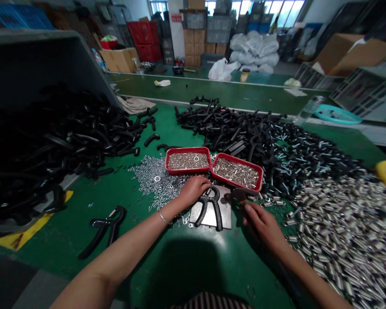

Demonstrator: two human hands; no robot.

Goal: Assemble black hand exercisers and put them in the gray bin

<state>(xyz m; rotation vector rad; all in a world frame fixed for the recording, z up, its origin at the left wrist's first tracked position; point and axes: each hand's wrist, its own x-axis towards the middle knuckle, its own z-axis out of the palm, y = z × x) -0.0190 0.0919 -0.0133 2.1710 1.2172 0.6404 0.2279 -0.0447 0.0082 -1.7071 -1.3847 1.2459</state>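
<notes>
A black A-shaped hand grip exerciser [218, 210] lies on a small metal plate [226, 219] in front of me. My left hand [193, 190] is closed in a pinch at the exerciser's upper left end; what sits between the fingertips is too small to make out. My right hand [260, 221] is wrapped round the handle of a hammer [239, 196], whose dark head is over the plate's right edge, beside the exerciser. Behind the plate, one red tray [171, 171] holds tiny metal parts, and a second red tray [260, 180] holds small metal pins.
Another hand grip exerciser [104, 227] lies at left. Loose nuts or washers [154, 182] spread left of the trays. Black handles heap in a tipped grey bin [83, 64] and behind the trays [225, 124]. Metal sleeves [350, 231] pile up at right, below black parts with bolts [309, 150].
</notes>
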